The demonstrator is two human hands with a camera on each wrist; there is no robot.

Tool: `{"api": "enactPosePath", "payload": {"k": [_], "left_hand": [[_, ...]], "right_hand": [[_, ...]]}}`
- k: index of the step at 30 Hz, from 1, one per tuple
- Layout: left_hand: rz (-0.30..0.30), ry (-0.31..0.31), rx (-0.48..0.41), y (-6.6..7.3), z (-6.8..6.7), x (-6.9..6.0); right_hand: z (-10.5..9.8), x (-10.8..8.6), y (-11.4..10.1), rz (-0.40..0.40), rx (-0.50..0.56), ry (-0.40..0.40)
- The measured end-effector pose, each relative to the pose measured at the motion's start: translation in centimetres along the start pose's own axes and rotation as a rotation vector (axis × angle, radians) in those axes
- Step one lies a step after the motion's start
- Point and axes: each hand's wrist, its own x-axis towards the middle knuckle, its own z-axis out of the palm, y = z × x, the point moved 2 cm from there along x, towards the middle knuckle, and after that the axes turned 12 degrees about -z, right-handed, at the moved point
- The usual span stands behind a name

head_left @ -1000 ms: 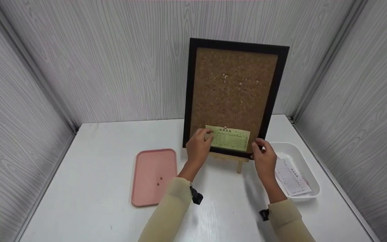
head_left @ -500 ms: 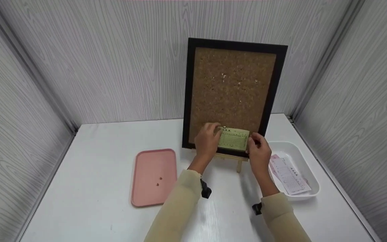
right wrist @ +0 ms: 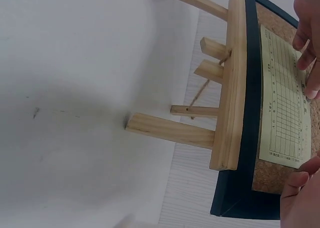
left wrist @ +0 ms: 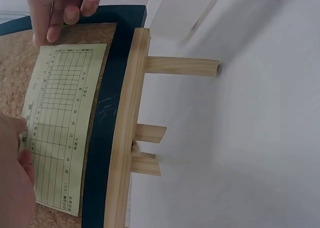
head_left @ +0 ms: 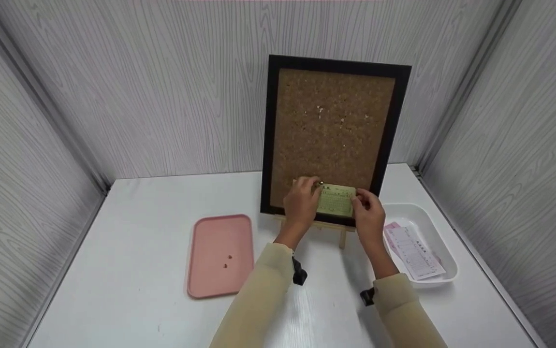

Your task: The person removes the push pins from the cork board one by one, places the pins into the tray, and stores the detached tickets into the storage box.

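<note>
A pale green printed receipt slip (head_left: 337,200) lies against the lower part of the cork board (head_left: 329,128); both wrist views show its ruled grid. At its top edge is a small shiny thumbtack (head_left: 321,183). My left hand (head_left: 302,203) covers the slip's left part, with its fingertips pinching at the tack; the wrist views hide the tack. At the slip's upper right corner, my right hand (head_left: 369,212) holds the edge between thumb and index finger, other fingers curled. The left wrist view shows these right fingertips (left wrist: 52,34) at the paper's corner.
A wooden easel (left wrist: 125,123) carries the black-framed board. To the left lies a pink tray (head_left: 215,237) with two small tacks (head_left: 227,261). A white bin (head_left: 435,232) at the right holds pink and white slips (head_left: 416,253). Wood-grain panels stand around the white table.
My left hand has moved right along the slip, from its left edge to the tack. My right hand has shifted left from the board's frame onto the slip's right edge.
</note>
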Motion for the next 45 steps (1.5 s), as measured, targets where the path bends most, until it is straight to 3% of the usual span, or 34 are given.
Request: {"api": "enactPosePath", "payload": {"k": [9,28,33,42,45], "left_hand": [[0.006,0.037,0.039,-0.1,-0.1,0.2],[-0.037,0.056,0.073,-0.2,-0.6,0.3],[-0.039,0.058,0.083,0.0,-0.4,0.2],[-0.009,0.101,0.125,1.1,0.1,-0.1],[0.015,0.110,0.146,1.4,0.2,-0.2]], "right_hand": [[0.7,0.0,-0.6,-0.072,-0.062,-0.017],[1.5,-0.3,-0.2,-0.053,0.005,-0.050],[1.3,-0.5,-0.4,-0.014,0.001,-0.066],[0.4,-1.0,-4.4,0.039,-0.031,-0.080],[0.1,-1.1,-4.9,0.035,-0.028,-0.085]]}}
